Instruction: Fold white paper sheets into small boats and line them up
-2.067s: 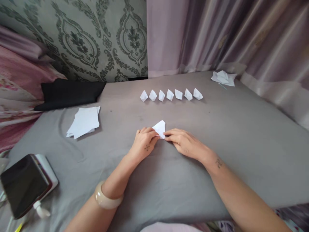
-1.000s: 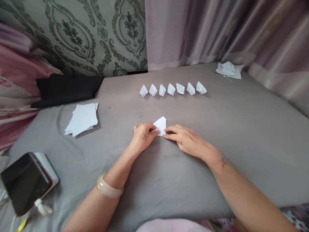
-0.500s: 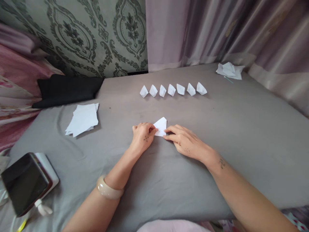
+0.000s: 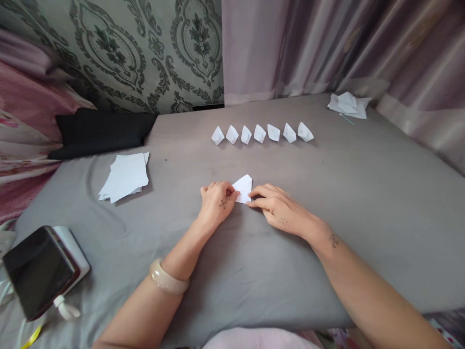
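Note:
A small folded piece of white paper (image 4: 244, 188) lies on the grey cloth, with a pointed top edge. My left hand (image 4: 219, 201) is closed on its left side, thumb and curled fingers pressing the paper. At the right edge of the same paper, my right hand (image 4: 278, 206) grips with its thumb and fingertips. Part of the paper's left side is hidden under the left fingers. Beyond the hands, several folded white paper shapes (image 4: 259, 134) stand in a row.
A stack of white paper sheets (image 4: 127, 177) lies to the left, with a folded black cloth (image 4: 105, 133) behind it. A dark-screened device (image 4: 39, 271) with a white cable is at the lower left. More white paper (image 4: 349, 105) and a thin stick (image 4: 347, 118) rest at the far right.
The view has shifted slightly. Both hands stay on the folded paper in nearly the same pose, and the row of paper shapes is unchanged.

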The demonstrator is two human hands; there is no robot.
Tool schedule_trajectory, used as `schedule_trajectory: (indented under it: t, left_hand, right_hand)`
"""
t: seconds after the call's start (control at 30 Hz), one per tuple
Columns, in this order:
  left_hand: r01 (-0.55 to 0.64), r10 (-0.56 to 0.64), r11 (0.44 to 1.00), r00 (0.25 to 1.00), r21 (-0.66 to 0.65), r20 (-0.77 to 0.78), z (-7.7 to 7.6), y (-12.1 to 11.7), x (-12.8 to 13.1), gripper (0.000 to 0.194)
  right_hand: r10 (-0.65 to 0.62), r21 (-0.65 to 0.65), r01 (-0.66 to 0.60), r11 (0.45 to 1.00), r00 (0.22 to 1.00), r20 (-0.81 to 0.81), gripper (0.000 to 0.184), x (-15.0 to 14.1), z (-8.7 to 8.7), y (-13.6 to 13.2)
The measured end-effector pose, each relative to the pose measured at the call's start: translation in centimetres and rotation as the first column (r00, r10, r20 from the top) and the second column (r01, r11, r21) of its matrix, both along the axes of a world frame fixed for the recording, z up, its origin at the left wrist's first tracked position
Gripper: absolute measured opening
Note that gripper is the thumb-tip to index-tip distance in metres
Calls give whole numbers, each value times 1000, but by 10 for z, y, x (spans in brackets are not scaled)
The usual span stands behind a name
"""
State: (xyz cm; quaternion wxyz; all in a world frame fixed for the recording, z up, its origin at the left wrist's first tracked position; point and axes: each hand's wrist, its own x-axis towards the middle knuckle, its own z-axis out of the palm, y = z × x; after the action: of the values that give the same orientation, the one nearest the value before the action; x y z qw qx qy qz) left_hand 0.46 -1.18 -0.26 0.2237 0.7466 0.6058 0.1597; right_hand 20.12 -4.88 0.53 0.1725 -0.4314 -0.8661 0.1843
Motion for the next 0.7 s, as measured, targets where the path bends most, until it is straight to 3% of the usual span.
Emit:
schedule_trajectory:
  t: [0.23,0.37,0.7]
  left_hand:
    - [176,-174,983,984,60,-28,0,-1,-3,27]
    - [175,-175,984,985,43,8,-1,0,-4,28]
    - [157,-157,988,987,-3,41,3,0,-3,30]
  right_hand:
    - [11,-113,-28,993,988,-153,52,7,-5,14]
    - [-37,-120,16,993,983,-180,63,7,-1,10]
    - [28,-101,-37,994,996,-84,63,15,1,-1]
